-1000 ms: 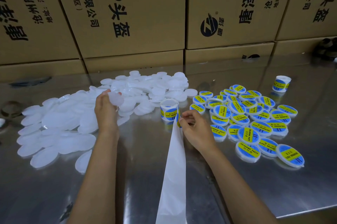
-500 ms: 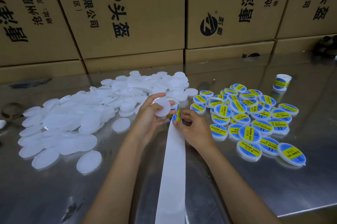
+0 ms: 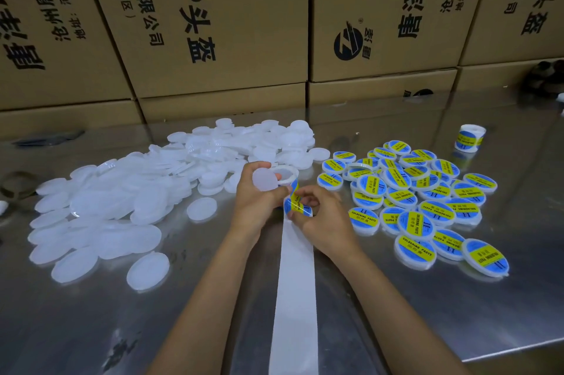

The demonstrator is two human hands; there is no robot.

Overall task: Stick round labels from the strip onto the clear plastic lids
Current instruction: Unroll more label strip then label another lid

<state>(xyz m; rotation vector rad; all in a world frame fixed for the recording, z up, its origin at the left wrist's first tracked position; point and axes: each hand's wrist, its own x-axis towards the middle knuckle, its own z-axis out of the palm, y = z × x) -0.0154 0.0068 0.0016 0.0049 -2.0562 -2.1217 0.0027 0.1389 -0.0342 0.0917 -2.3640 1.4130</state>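
Left grip [image 3: 259,203] holds lid [image 3: 265,179]; right grip [image 3: 323,222] pinches label [image 3: 294,205].

Both forearms bare, no sleeves in view; left hand [image 3: 259,200] & right hand [image 3: 323,219] ungloved, no rings/watch.

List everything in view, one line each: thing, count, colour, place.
plain lids: many, translucent white, heap at table left
labelled lids: many, blue and yellow, table right
held lid: one, translucent white, in left hand
label roll: one, white core, behind hands
spare roll: one, blue and yellow, far right
backing strip: one, white, trailing toward camera
boxes: several, brown, behind table
table: one, steel
left hand: holds lid
right hand: pinches label
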